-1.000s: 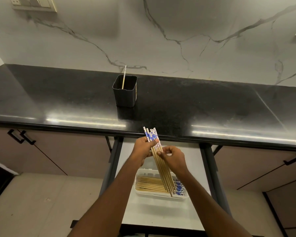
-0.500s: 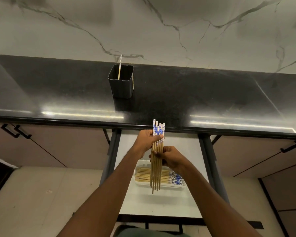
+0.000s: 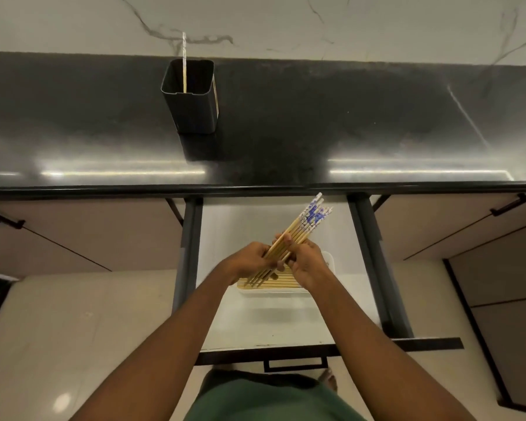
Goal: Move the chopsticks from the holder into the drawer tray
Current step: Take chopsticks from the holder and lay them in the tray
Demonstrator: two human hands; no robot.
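1. Currently, my left hand point(image 3: 251, 259) and my right hand point(image 3: 308, 262) both grip one bundle of tan wooden chopsticks point(image 3: 301, 229) with blue-and-white patterned tops.
2. My left hand holds the lower half of the bundle from the left. The fingers of my right hand curl round it from the right, just beside the left hand.
3. The bundle is tilted. Its plain tips point down and to the left, and its patterned tops point up and to the right, toward the front edge of the tabletop.
4. I hold the bundle over the white rectangular plastic tray point(image 3: 271, 293), which sits in the open white-floored drawer point(image 3: 271, 323) below the tabletop edge.
5. More tan chopsticks point(image 3: 286, 282) lie flat in the tray, side by side and running left to right. I cannot tell whether the tips of the bundle touch them.
6. My hands hide part of the tray.
7. The black square-sided holder point(image 3: 192, 110) stands upright on the glossy black stone tabletop point(image 3: 346, 123), well apart from my hands and to the rear left of the drawer.
8. One single chopstick point(image 3: 184, 71) stands in the holder, with its top above the rim.
9. A white grey-veined marble wall point(image 3: 286, 19) rises behind the tabletop.
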